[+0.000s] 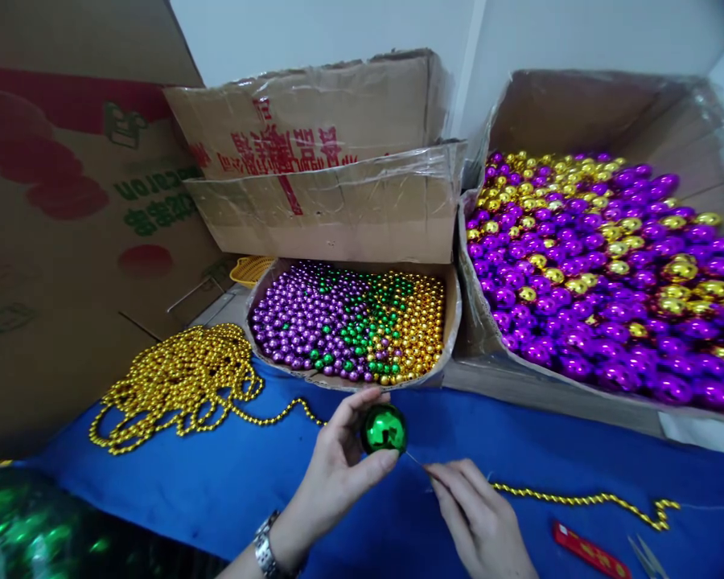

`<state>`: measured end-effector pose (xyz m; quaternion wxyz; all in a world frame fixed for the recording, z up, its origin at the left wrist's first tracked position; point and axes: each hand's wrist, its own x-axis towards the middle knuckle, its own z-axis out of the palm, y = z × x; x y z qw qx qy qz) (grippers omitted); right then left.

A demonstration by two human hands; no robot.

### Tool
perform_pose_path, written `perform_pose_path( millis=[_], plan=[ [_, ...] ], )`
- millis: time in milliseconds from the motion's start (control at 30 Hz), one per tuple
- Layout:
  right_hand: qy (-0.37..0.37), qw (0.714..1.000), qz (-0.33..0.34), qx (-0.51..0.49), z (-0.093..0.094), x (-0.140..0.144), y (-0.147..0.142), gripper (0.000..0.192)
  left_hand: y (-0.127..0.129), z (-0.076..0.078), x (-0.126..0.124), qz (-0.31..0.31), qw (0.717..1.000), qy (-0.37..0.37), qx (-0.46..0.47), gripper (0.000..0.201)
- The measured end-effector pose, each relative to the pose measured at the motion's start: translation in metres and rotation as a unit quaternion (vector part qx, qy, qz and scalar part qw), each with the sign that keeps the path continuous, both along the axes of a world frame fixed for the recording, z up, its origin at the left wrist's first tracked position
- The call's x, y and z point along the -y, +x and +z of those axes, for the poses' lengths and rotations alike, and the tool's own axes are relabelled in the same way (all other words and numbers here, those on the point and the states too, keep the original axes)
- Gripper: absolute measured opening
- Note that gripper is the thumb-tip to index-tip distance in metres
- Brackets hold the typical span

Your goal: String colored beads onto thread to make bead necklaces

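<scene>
My left hand [341,466] holds a shiny green ball [384,430] between its thumb and fingers, above the blue cloth [374,515]. A thin, straight strand [414,459], a wire or a needle, runs from the ball's lower right side to my right hand [479,515], which pinches it. Whether the strand passes through the ball is hidden. Gold bead string [585,498] lies on the cloth to the right of my right hand, with pale thread at its end. Another gold strand [277,416] leads from behind my left hand to a heap of gold beads [184,378].
Behind my hands stands a small box [452,354] of purple, green and gold beads. A large carton [483,301] of purple and gold balls is at right. Front right lie a red tool [588,551] and metal tips [647,556]. Green balls in plastic [30,523] are at lower left.
</scene>
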<state>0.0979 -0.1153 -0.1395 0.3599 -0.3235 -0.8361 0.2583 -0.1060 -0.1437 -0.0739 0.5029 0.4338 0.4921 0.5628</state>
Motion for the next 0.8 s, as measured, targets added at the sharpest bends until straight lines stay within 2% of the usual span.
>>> perform_pose_path(
  millis=[267, 533, 733, 800],
  plan=[
    [-0.004, 1.0, 0.008, -0.01, 0.0, 0.003, 0.003, 0.024, 0.0, -0.007, 0.0, 0.003, 0.997, -0.02, 0.076, 0.054],
    [0.069, 0.997, -0.016, 0.032, -0.01, 0.001, 0.008, 0.027, 0.0, 0.0, 0.003, -0.024, 0.999, -0.008, 0.045, 0.057],
    [0.018, 1.0, 0.011, 0.014, -0.003, 0.001, 0.004, 0.024, 0.006, -0.003, 0.005, -0.037, 0.997, -0.025, 0.064, 0.057],
    [-0.005, 1.0, 0.013, -0.005, 0.0, 0.001, 0.001, 0.022, 0.008, -0.002, 0.005, -0.059, 0.996, -0.032, 0.062, 0.058]
  ],
)
